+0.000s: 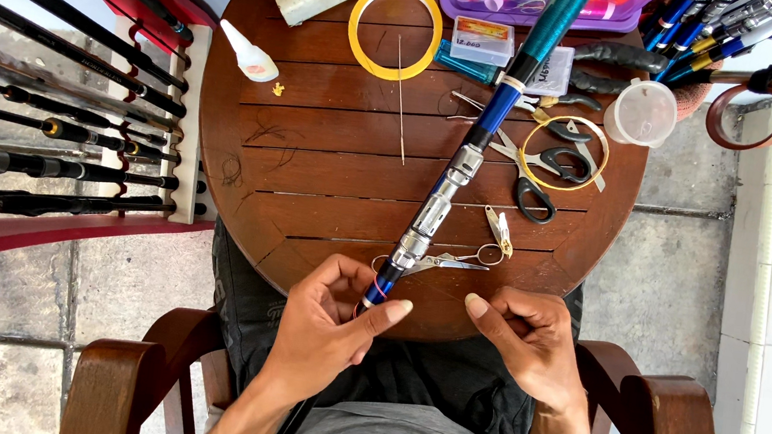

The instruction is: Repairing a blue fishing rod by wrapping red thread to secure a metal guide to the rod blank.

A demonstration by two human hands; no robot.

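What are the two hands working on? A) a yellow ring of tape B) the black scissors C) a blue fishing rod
C: the left hand grips the blue fishing rod near its lower end, with the right hand close beside it.

Head camera looks straight down (close) at the round table (315,154).
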